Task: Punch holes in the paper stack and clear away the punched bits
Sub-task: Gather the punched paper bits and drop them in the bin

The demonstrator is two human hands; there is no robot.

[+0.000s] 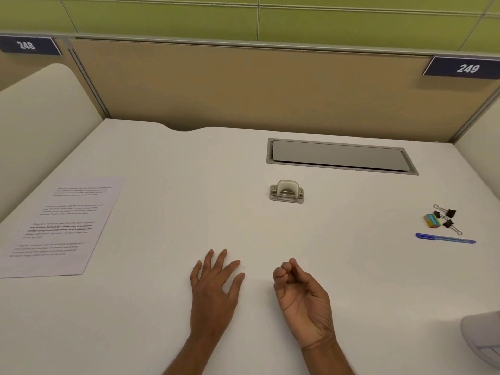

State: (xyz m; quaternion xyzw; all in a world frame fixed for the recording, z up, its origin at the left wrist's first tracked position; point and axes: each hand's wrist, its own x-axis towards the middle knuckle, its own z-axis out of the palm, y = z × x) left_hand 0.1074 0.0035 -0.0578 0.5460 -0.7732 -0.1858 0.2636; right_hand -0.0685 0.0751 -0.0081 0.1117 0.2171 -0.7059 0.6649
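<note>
The printed paper stack [62, 226] lies flat at the left side of the white desk [167, 163]. A small grey hole punch [286, 191] stands alone in the middle of the desk, well beyond both hands. My left hand [213, 288] rests palm down near the front edge with its fingers spread and nothing in it. My right hand [300, 293] sits beside it, turned on its side, fingertips curled in against the thumb. Nothing shows between those fingers. A faint speck or two lies on the desk between the hands, too small to identify.
Several black binder clips [446, 216], a small colourful box [432, 221] and a blue pen [445, 238] lie at the right. A grey cable hatch [341, 156] is set into the desk at the back. A white object [484, 339] pokes in at the lower right edge. Partition walls enclose the desk.
</note>
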